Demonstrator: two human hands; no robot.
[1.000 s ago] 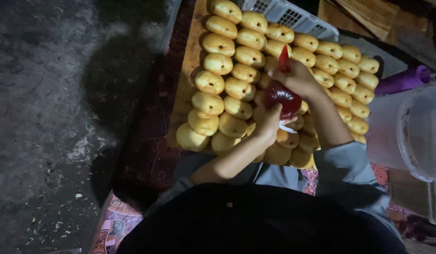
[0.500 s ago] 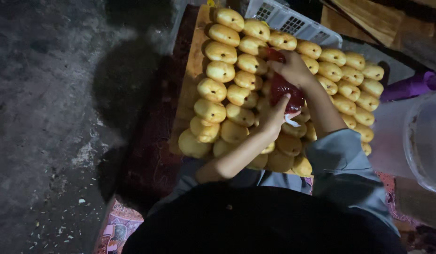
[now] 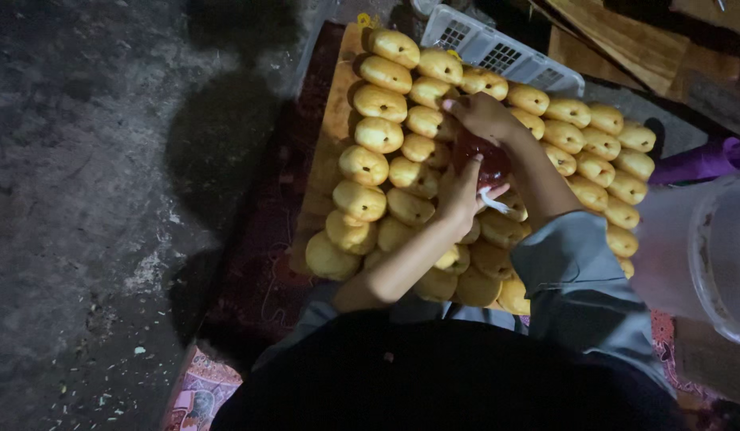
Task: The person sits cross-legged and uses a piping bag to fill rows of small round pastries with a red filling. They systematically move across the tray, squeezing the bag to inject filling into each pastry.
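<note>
Concrete floor [image 3: 82, 160], dark and gritty, fills the left side, and a patterned red mat [image 3: 258, 271] lies along its edge. On the mat sits a wooden board [image 3: 326, 136] packed with rows of golden round doughnuts [image 3: 378, 134], touching one another.

How many are already filled cannot be told: the doughnuts look alike from above, with no mark visible on any. Judging by where the hands work, near the middle of the rows at the far end, some of the batch has probably been handled and some remains.

Over the middle of the board, the left hand [image 3: 463, 191] is cupped around the lower end of a red piping bag [image 3: 485, 164], squeezing it, forearm angled up from the lap. The right hand [image 3: 485, 116] is closed over the top of the bag, wrist bent down, pressing it toward a doughnut; the grey sleeve [image 3: 573, 279] covers that arm.

Behind the board stands a white plastic crate [image 3: 497, 52]. Further right lie a purple object [image 3: 701, 164] and a translucent plastic tub [image 3: 725, 255].
</note>
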